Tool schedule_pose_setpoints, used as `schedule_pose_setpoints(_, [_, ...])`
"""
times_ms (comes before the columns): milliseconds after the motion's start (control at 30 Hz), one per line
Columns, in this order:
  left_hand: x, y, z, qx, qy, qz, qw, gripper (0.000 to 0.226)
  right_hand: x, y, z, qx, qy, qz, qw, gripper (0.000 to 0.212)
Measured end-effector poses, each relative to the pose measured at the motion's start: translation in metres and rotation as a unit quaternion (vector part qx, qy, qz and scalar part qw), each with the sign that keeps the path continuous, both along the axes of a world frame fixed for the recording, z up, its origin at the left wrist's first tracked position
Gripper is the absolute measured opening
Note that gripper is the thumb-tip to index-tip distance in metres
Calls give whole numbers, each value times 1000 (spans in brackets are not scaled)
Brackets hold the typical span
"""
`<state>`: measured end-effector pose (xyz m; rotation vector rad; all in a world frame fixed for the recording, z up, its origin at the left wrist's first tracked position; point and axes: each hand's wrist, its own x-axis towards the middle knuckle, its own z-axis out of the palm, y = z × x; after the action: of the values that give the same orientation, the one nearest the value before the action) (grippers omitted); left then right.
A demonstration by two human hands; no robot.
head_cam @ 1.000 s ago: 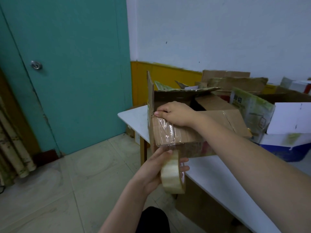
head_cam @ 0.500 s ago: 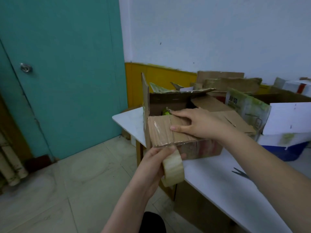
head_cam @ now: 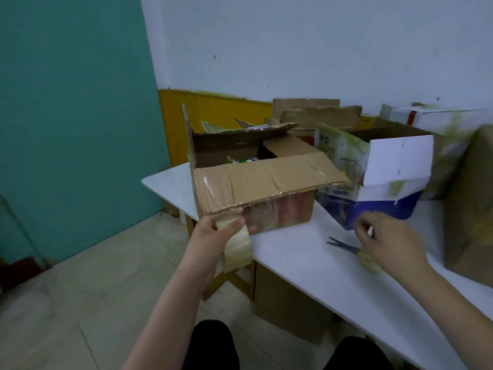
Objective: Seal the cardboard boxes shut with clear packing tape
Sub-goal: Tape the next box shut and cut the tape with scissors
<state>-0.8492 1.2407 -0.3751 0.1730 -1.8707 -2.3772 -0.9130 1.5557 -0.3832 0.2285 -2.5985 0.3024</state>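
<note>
The cardboard box (head_cam: 256, 193) sits at the near left corner of the white table (head_cam: 306, 265), with one long flap folded flat over the front and the back part not yet closed, so things inside can be seen. The tape roll (head_cam: 238, 248) hangs just below the box's front left corner, and a strip of clear tape runs up from it onto the flap. The left hand (head_cam: 213, 236) grips the roll with its fingers curled around it, right against the box. The tape needs cutting, I think, and the scissors (head_cam: 346, 247) lie on the table to the right of the box, with the blades pointing left toward the box and the handles under the right hand (head_cam: 386, 244). The right hand is the nearer one to them by far; its fingers are bent over the handles, but the picture is blurry there, so I cannot tell if it has hold of them. Just behind the scissors stands a white and blue box (head_cam: 386, 188), close enough to bump. More cardboard boxes (head_cam: 320, 113) are piled at the back by the wall.
</note>
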Motion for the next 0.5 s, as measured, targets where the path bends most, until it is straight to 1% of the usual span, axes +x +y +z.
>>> schedule_pose_setpoints(33, [1,-1,-1,-18,0,-4,1000,23,-4,22,-15,60,-88,-10,994,19])
schedule_pose_setpoints(67, [1,-3,-2,-32,2,-7,999,21,-10,42,-31,108,-162,-7,981,35])
schedule_pose_setpoints(100, [0,-3,-2,-42,5,-9,999,20,-14,55,-42,124,-210,-5,970,48])
schedule_pose_setpoints(133, [-1,-2,-1,-47,9,-12,999,19,-17,65,-51,87,-227,1,970,42])
schedule_pose_setpoints(200, [-3,0,2,-50,16,-24,998,19,-18,67,-54,35,-214,1,976,11])
schedule_pose_setpoints(233, [-4,3,6,-52,17,-34,998,18,-18,63,-51,36,-215,2,976,9])
schedule_pose_setpoints(300, [-7,9,14,-54,19,-54,997,19,-19,58,-47,34,-226,-10,973,19])
schedule_pose_setpoints(400, [-9,18,26,-72,28,-69,995,20,-25,56,-39,39,-252,-36,966,24])
schedule_pose_setpoints(500, [-8,19,27,-84,33,-70,994,21,-17,50,-28,66,-292,-57,952,37])
